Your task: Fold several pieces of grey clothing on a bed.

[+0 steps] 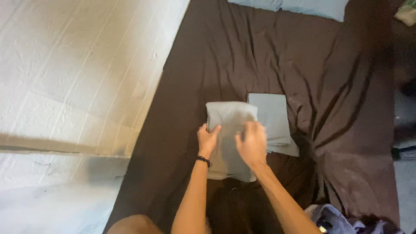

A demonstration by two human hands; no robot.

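As seen from the head camera, the pale grey-green folded cloth lies on the dark brown bed sheet, about midway across the bed and nearer its foot edge than its head edge. Its folding looks well advanced: it is already a narrow, several-layer rectangle with a rounded fold at the far end and a flat near end. What is left, by my reading, is a last fold or smoothing, then stacking. Long axis runs from foot edge toward head edge, the fold end pointing at the head edge. Left hand rests on the cloth's left border, fingers curled, thumb on top; whether it pinches the edge I cannot tell. Right hand lies flat on the cloth's right half, fingers together, slightly blurred, palm down, holding nothing. Touching the cloth on its right side sits a second folded light blue-grey cloth, finished and squared, same axis. A pale blue pillow lies along the head edge. Crumpled bluish-purple fabric sits at the foot-right corner. White panelled wall borders the bed's left edge.
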